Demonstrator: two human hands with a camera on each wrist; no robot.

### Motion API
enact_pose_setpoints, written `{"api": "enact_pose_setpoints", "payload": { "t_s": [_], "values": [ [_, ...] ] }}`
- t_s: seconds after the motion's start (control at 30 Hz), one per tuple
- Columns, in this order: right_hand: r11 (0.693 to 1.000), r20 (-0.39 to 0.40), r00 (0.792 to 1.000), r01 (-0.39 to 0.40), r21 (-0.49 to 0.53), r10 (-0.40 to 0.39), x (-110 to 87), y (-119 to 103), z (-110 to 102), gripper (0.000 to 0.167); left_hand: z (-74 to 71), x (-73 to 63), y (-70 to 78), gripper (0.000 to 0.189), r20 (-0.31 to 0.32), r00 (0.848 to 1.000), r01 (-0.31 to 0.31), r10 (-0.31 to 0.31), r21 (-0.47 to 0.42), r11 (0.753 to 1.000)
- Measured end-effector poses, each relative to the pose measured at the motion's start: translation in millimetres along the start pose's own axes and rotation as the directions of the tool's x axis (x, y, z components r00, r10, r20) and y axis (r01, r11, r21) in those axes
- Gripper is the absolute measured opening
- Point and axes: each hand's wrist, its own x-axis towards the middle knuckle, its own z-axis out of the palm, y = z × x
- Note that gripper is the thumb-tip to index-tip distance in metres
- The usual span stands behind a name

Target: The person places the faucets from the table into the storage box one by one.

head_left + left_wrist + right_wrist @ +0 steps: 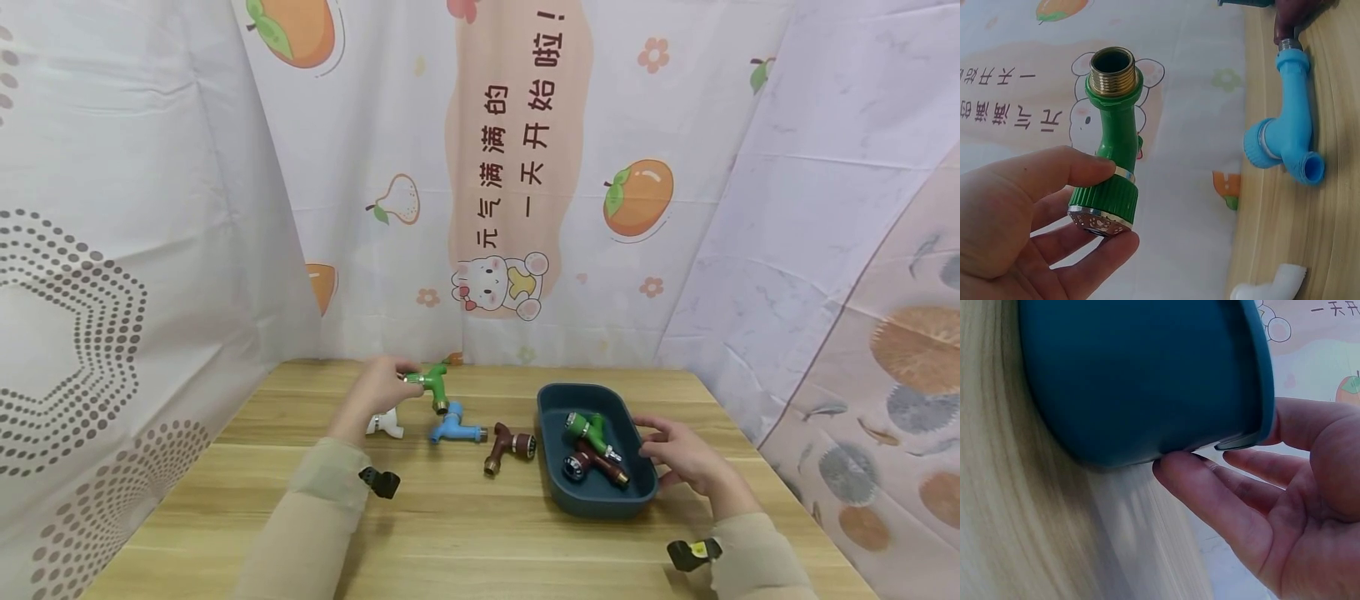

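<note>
While the left hand (381,392) pinches a green plastic tap (1117,131) with a brass-coloured threaded end above the wooden table (450,542), the right hand (688,454) rests loose fingers against a dark teal, rounded-rectangular tub (600,505). Lifting seems the step in hand; the next move would likely call for a steady pinch while clearing the blue plastic tap (454,428) nearby.

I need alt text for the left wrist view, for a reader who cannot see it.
A left hand holds a green tap by its ribbed knob, the brass threaded end at top, before a printed curtain. On the wooden table at right lie a blue tap and, partly cut off, a dark red tap above and a white tap below.
</note>
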Motion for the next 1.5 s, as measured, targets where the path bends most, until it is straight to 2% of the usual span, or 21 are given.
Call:
{"api": "enact_pose_setpoints", "payload": {
  "t_s": [0.43, 0.7, 1.03, 1.5],
  "values": [
    [1.0, 0.012, 1.0, 0.01, 0.009, -0.01, -1.1, 0.8, -0.7, 0.064, 15.9, 8.5, 20.6, 0.033, 0.007, 0.998, -0.055, 0.055, -0.022, 0.998],
    [1.0, 0.004, 1.0, 0.012, 0.015, -0.012, -0.1, -0.4, -0.8, 0.064, 28.4, 13.4, 32.5, 0.034, 0.033, 0.997, -0.071, 0.072, -0.05, 0.996],
    [1.0, 0.003, 1.0, 0.012, 0.017, -0.012, 1.3, 2.0, -1.2, 0.064, 41.3, 19.1, 44.5, 0.029, 0.028, 0.993, -0.117, 0.119, -0.065, 0.991],
    [1.0, -0.018, 1.0, -0.01, 0.014, 0.01, 0.6, 1.1, 0.6, 0.065, 54.1, 20.7, 70.8, 0.029, 0.081, 0.988, -0.122, 0.13, -0.104, 0.987]
  ]
}}
